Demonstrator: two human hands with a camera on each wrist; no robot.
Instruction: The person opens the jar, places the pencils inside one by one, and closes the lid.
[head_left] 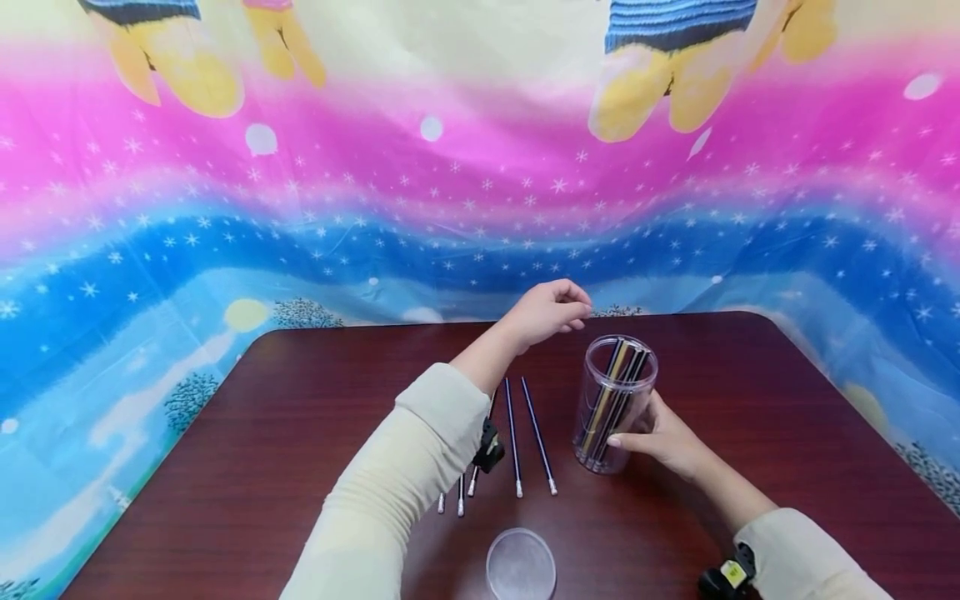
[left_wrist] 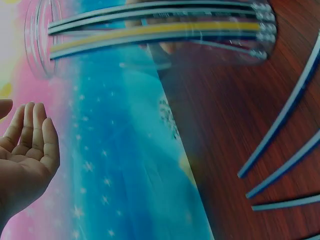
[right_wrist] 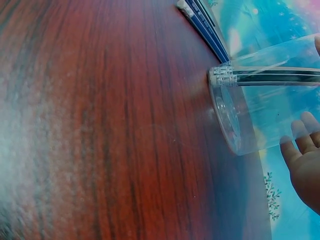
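A clear plastic jar [head_left: 585,408] stands on the table, and my right hand [head_left: 667,437] holds it low on its near right side, thumb in front. Several pencils [head_left: 617,392] lean inside it, eraser ends down, one yellow and the others dark. In the right wrist view the right hand's fingertips [right_wrist: 299,127] lie along the jar wall. My left hand [head_left: 551,312] hangs in the air beyond the jar's rim, to its left. Its fingers are loosely bent with nothing in them, as the left wrist view also shows.
Several dark blue pencils [head_left: 537,433] with white erasers lie on the table left of the jar, some partly hidden by the left forearm. A round clear lid [head_left: 521,567] lies at the front of the dark red wooden table [head_left: 300,433]. Behind hangs a colourful printed cloth [head_left: 450,200].
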